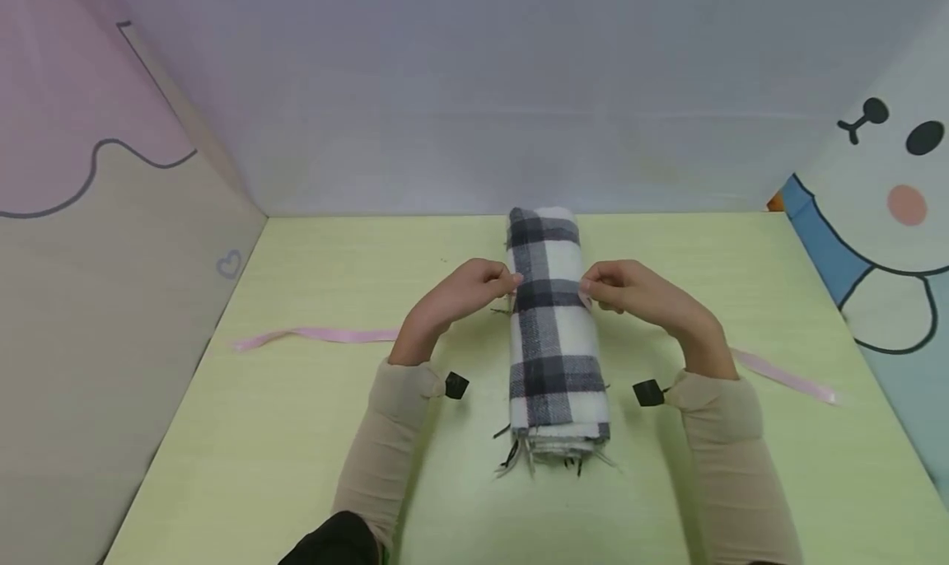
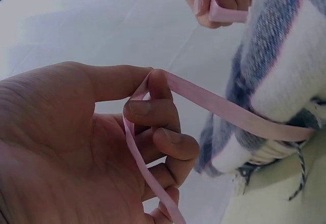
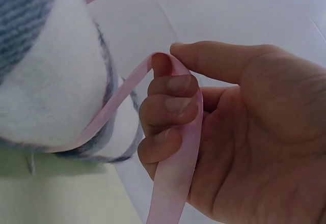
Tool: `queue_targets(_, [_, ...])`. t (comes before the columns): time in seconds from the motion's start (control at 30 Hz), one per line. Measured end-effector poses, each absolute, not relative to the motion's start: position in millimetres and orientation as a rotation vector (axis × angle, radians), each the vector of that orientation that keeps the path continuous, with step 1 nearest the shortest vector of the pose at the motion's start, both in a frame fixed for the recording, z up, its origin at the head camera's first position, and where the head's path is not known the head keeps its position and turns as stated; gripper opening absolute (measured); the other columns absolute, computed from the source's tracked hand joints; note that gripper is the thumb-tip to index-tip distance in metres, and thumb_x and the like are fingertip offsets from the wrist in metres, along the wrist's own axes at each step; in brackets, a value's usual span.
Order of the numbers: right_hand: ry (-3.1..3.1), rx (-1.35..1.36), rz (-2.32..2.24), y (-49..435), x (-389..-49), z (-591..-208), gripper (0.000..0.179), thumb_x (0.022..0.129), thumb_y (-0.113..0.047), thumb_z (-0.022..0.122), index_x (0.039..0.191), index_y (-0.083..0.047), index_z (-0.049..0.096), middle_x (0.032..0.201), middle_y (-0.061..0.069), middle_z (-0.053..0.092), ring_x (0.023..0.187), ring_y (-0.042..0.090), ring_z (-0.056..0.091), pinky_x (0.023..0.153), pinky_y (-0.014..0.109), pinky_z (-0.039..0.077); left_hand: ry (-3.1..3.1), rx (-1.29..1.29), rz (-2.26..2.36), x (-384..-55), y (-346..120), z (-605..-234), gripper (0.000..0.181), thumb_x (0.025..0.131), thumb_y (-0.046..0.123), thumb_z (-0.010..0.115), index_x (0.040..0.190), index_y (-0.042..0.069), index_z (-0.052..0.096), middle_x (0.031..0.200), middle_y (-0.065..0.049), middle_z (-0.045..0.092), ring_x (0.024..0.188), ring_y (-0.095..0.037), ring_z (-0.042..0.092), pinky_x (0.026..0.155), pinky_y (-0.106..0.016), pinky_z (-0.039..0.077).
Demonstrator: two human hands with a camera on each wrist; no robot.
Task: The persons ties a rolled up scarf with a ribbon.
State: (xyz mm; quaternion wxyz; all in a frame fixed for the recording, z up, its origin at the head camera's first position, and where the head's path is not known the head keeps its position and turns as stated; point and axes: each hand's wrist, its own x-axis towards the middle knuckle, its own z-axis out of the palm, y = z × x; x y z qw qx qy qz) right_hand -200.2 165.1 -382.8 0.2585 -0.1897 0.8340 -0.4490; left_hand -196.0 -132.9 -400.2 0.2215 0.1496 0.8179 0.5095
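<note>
A folded checked scarf in white and dark grey, fringed at its near end, lies lengthwise on the table. At its left side, my left hand pinches a pink ribbon between thumb and index finger. On the opposite side my right hand pinches the ribbon in the same way, its other fingers curled. Both wrist views show the ribbon running from the fingers down to the underside of the scarf. Whatever part lies beneath the scarf is hidden. The ribbon's loose ends trail outward past both wrists in the head view.
The pale yellow-green table meets a plain light backdrop behind the scarf. Printed cloth panels stand at the left and right, the right one with a cartoon face. Small black blocks hang at the inner sides of both cuffs.
</note>
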Motion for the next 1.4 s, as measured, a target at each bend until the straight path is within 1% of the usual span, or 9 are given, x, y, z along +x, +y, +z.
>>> queue_targets(0.1, [2.268,-0.519,-1.195,161,-203,-377,0.030,0.110,-0.032,0.054,0.107,-0.003,0.064,0.074,0.000,0.043,0.066,0.014,0.040,0.067,0.034,0.041,2.264,0.425,1.418,-196,-128,-392,0.042,0.109,0.040,0.054,0.090,0.004,0.065,0.073,0.001,0.039,0.065,-0.017,0.032,0.069,-0.033,0.035])
queue_targets(0.27, [2.287,-0.529,-1.160,157,-207,-362,0.029,0.111,-0.031,0.053,0.107,-0.005,0.064,0.077,0.001,0.044,0.070,0.015,0.042,0.068,0.034,0.041,2.258,0.433,1.463,-196,-124,-377,0.038,0.109,0.036,0.056,0.078,0.013,0.057,0.067,0.004,0.031,0.062,-0.016,0.027,0.067,-0.032,0.034])
queue_targets(0.3, [2.287,-0.537,-1.160,157,-207,-360,0.029,0.111,-0.032,0.053,0.107,-0.005,0.064,0.077,0.001,0.044,0.070,0.016,0.042,0.068,0.035,0.041,2.260,0.443,1.467,-197,-123,-374,0.038,0.109,0.035,0.056,0.079,0.012,0.057,0.067,0.004,0.030,0.061,-0.016,0.026,0.066,-0.032,0.033])
queue_targets(0.5, [2.274,-0.581,-1.191,155,-212,-348,0.034,0.111,-0.034,0.051,0.106,-0.001,0.060,0.074,0.000,0.038,0.068,0.017,0.038,0.069,0.036,0.039,2.257,0.520,1.496,-198,-119,-357,0.036,0.111,0.029,0.053,0.093,-0.001,0.062,0.069,0.002,0.034,0.061,-0.016,0.026,0.066,-0.032,0.031])
queue_targets(0.77, [2.249,-0.576,-1.269,151,-215,-329,0.032,0.112,-0.031,0.050,0.108,0.000,0.059,0.072,0.000,0.033,0.065,0.018,0.032,0.070,0.034,0.039,2.266,0.546,1.498,-199,-112,-332,0.031,0.110,0.029,0.054,0.107,0.002,0.069,0.076,0.000,0.042,0.066,-0.016,0.031,0.068,-0.032,0.032])
queue_targets(0.9, [2.257,-0.567,-1.276,151,-216,-318,0.032,0.111,-0.034,0.051,0.107,-0.004,0.059,0.073,0.000,0.030,0.066,0.020,0.029,0.071,0.036,0.037,2.285,0.557,1.492,-198,-111,-322,0.028,0.110,0.029,0.054,0.103,0.006,0.069,0.075,-0.001,0.042,0.063,-0.017,0.031,0.066,-0.032,0.033])
queue_targets(1.1, [2.242,-0.623,-1.260,146,-223,-304,0.033,0.111,-0.035,0.050,0.112,-0.004,0.062,0.071,0.001,0.027,0.064,0.022,0.027,0.070,0.035,0.038,2.283,0.607,1.497,-194,-111,-311,0.029,0.110,0.032,0.053,0.104,0.009,0.069,0.072,-0.001,0.039,0.058,-0.016,0.027,0.061,-0.031,0.031])
queue_targets(1.23, [2.210,-0.672,-1.245,140,-230,-295,0.037,0.111,-0.037,0.050,0.114,-0.002,0.062,0.068,0.001,0.025,0.064,0.023,0.025,0.071,0.037,0.036,2.298,0.633,1.489,-190,-110,-303,0.030,0.110,0.036,0.053,0.101,0.011,0.067,0.077,-0.002,0.040,0.060,-0.017,0.028,0.063,-0.032,0.031])
queue_targets(1.4, [2.194,-0.742,-1.234,134,-236,-281,0.037,0.111,-0.035,0.050,0.108,-0.001,0.064,0.068,0.001,0.028,0.064,0.022,0.029,0.070,0.036,0.034,2.346,0.674,1.460,-182,-108,-289,0.034,0.110,0.040,0.051,0.092,0.013,0.062,0.079,-0.003,0.041,0.067,-0.018,0.034,0.068,-0.031,0.033])
